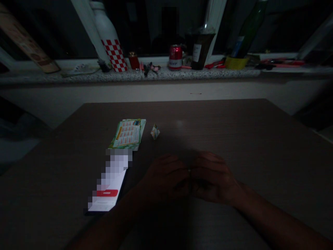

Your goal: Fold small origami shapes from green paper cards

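Observation:
My left hand [168,175] and my right hand [214,177] meet over the near middle of the table, fingertips against fingertips. Both are closed, with fingers curled inward. A tiny pale speck shows where they touch; deep shadow hides whatever else they may hold. Beyond my left hand sits a small folded paper piece [155,132] with pointed ends, printed in green, white and orange. Left of it lies a stack of printed leaflets [127,134], slightly fanned. A phone [111,187] with its screen lit rests close to my left forearm, partly blurred out.
Dim light falls on the brown wooden table [234,132]. Behind it, a granite window sill [161,73] carries a checkered bottle [114,52], a small jar [134,60], a red can [175,57], a dark pot [201,52] and a green bottle [248,31].

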{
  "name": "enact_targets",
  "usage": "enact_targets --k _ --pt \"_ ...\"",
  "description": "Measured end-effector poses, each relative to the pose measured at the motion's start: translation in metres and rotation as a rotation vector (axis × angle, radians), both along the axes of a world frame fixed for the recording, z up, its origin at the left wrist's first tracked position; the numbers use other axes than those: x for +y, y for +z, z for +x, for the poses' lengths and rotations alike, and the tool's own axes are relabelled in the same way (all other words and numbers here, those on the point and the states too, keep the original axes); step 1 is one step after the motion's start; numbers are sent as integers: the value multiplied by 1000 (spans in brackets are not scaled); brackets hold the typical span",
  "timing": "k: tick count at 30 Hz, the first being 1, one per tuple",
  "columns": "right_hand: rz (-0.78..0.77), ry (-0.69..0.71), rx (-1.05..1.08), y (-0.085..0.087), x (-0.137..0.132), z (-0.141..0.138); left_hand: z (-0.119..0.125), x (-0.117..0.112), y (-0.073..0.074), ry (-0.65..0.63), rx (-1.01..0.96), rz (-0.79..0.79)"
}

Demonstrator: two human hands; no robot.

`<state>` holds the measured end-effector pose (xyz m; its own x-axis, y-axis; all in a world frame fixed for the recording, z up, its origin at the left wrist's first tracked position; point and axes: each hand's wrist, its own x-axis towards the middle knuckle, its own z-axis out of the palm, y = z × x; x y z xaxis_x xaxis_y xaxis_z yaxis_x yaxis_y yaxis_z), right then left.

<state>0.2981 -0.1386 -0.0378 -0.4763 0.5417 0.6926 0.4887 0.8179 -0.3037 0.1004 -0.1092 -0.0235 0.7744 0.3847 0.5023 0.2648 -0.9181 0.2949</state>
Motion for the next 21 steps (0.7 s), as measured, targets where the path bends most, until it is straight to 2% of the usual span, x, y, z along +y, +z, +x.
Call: enact_targets --k 8,21 --pt "-14 -11 23 6 1 4 -6 4 -2 11 -62 -8" --pt "-55 -54 57 11 5 18 -17 11 15 70 -90 -32"
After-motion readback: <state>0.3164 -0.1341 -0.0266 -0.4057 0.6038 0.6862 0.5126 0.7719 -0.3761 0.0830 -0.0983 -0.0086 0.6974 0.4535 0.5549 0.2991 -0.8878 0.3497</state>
